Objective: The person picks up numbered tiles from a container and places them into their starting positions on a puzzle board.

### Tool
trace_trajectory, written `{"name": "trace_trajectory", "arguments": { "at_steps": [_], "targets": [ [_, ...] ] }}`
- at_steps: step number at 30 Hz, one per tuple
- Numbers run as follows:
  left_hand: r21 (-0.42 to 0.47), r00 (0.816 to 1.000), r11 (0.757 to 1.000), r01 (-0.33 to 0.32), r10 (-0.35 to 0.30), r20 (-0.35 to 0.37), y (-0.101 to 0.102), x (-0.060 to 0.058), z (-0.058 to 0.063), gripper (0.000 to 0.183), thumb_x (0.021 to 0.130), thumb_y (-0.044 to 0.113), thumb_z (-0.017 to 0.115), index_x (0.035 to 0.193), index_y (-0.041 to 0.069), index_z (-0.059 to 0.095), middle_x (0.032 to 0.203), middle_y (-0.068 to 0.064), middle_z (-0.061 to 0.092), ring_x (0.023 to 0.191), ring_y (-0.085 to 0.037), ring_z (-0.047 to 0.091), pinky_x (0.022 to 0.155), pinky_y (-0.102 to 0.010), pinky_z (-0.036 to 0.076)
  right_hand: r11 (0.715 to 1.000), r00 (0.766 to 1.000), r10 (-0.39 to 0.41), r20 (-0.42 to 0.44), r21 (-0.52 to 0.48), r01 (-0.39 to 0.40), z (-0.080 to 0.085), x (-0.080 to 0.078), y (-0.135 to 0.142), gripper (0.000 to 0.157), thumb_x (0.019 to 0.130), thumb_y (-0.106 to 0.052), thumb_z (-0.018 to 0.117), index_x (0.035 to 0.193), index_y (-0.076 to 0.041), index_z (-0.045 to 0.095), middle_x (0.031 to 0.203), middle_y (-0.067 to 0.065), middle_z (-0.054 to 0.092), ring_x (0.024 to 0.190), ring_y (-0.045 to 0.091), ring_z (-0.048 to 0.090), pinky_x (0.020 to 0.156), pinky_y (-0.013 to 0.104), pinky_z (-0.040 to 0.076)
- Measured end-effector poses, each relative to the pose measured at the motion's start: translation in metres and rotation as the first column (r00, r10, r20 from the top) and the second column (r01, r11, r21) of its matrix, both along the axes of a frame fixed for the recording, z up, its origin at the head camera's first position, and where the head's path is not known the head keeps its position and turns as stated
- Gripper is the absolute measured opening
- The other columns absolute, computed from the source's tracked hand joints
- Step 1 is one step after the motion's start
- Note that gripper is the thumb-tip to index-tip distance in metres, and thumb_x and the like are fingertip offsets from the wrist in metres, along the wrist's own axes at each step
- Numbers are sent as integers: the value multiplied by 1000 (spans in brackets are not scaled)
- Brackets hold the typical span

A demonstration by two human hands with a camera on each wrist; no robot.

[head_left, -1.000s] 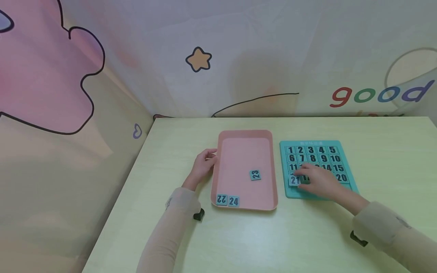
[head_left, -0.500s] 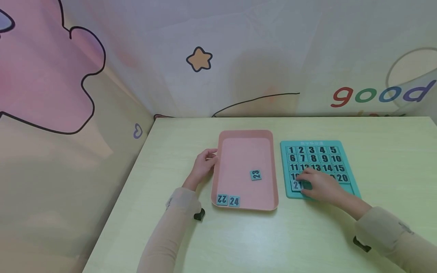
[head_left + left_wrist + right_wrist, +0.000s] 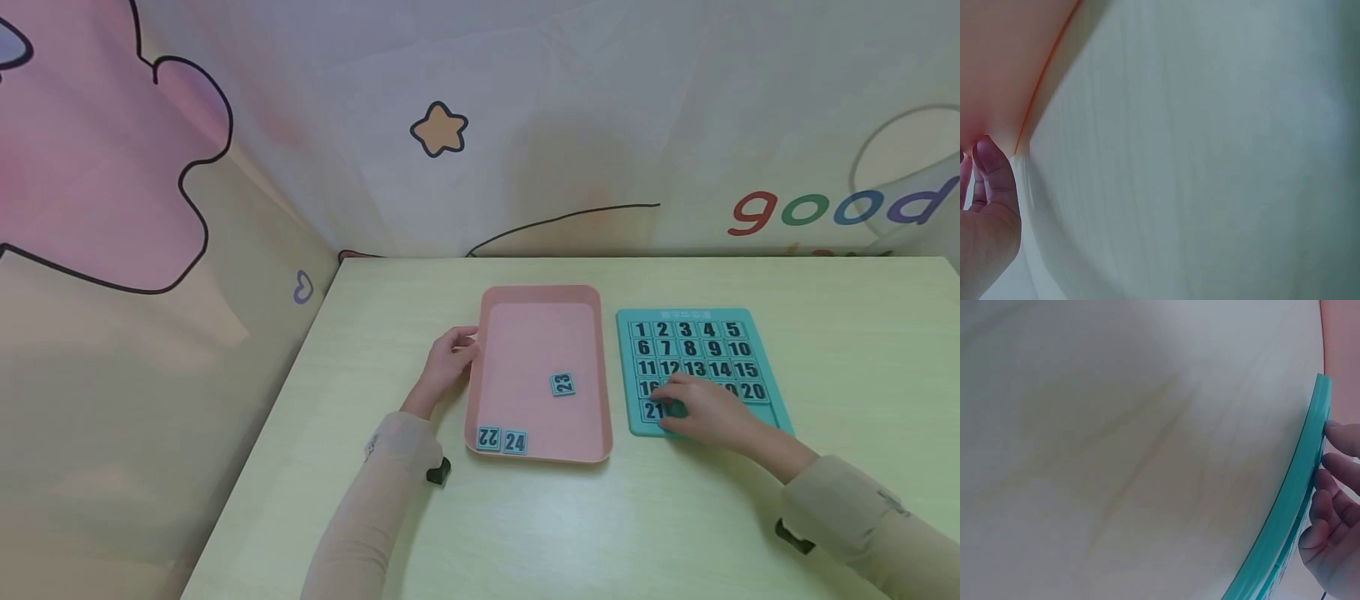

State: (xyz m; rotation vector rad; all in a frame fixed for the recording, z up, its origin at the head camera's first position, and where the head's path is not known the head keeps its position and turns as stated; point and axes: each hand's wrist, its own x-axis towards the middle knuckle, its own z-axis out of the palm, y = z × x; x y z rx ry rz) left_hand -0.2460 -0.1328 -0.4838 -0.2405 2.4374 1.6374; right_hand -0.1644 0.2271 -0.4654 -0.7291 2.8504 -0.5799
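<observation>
A turquoise number board [image 3: 772, 421] lies on the right of the table, with numbered tiles in rows. My right hand [image 3: 708, 408] is over its lower left part, thumb and forefinger at the edges of the number 21 tile [image 3: 652, 411], which lies in the bottom left slot. The hand hides tiles in the row above. In the right wrist view, the fingertips [image 3: 1334, 464] meet the board's top. My left hand [image 3: 447, 360] rests against the left side of the pink tray [image 3: 536, 342]; in the left wrist view its thumb [image 3: 994, 165] touches the tray's outer wall.
Inside the tray, number tiles 22 [image 3: 488, 438] and 24 [image 3: 515, 442] lie side by side near the front left corner. A number 23 tile [image 3: 562, 384] lies turned sideways farther right. A printed cloth wall [image 3: 570, 167] stands behind the table.
My right hand has moved slightly toward the front with the number 21 tile, which has gone from overlapping the row above into the bottom left slot. The left hand stays at the tray.
</observation>
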Motion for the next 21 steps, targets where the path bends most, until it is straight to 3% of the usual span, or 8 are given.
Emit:
{"name": "trace_trajectory", "arguments": {
  "at_steps": [7,15,21],
  "targets": [
    [8,1000,1000,1,0,-14,0,0,-1,32,86,14,53,118,13,53,101,-7,53,82,-16,51,68,-22,46,1000,1000,5,6,-6,-5,0,-1,-1,30,74,-22,68,100,-8,64,94,5,60,81,17,55,69,36,48],
    [6,1000,1000,0,0,-6,-1,-1,-1,32,87,15,53,119,14,53,101,-7,53,82,-17,51,68,-22,46,999,999,11,-43,-48,-14,8,-3,-9,29,75,-21,66,100,-8,65,91,2,61,79,14,55,68,32,49],
    [21,1000,1000,-3,3,8,1,1,3,32,87,14,52,119,14,53,101,-7,53,81,-17,51,67,-21,46,994,997,42,-58,-99,-47,13,-5,-21,27,75,-18,67,100,-8,65,85,-1,57,68,8,47,58,21,43]
  ]
}}
